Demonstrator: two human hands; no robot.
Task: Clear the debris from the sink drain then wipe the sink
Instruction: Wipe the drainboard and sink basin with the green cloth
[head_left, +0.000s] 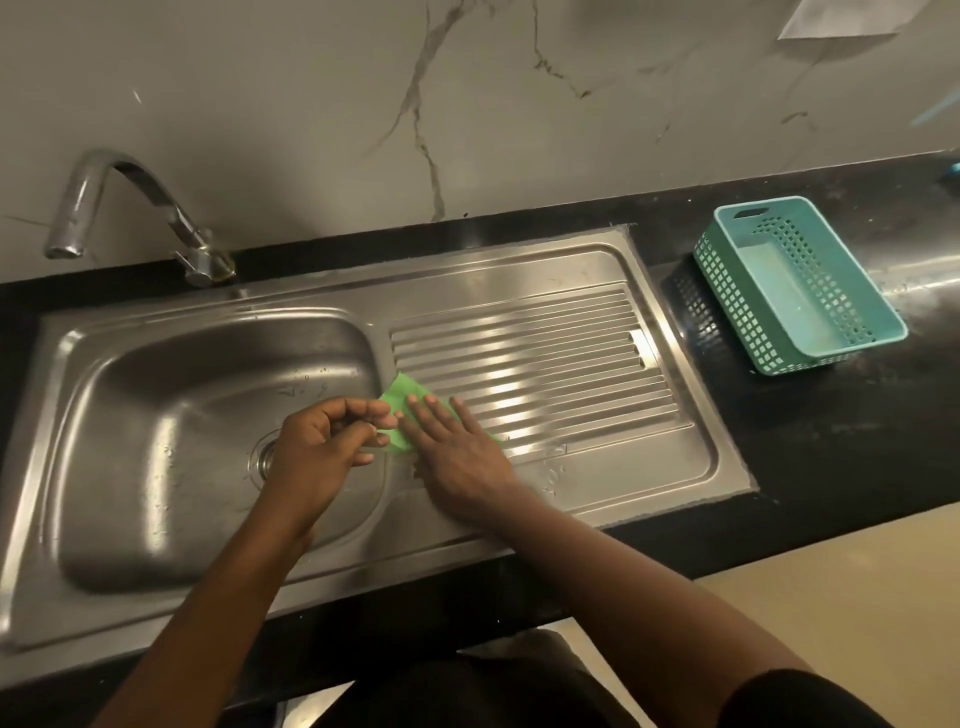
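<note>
A green cloth (402, 397) lies on the steel sink's ridge between the basin (171, 415) and the ribbed drainboard (545, 358). My right hand (457, 452) presses flat on the cloth, fingers spread. My left hand (322, 447) hovers over the basin's right side, fingers curled, its fingertips pinching the cloth's left edge. The round drain (265, 457) shows half hidden behind my left hand. Water drops speckle the basin.
A curved chrome tap (130, 208) stands at the back left of the sink. A teal plastic basket (795, 286) sits on the black countertop (831, 441) to the right. A marble-patterned wall rises behind.
</note>
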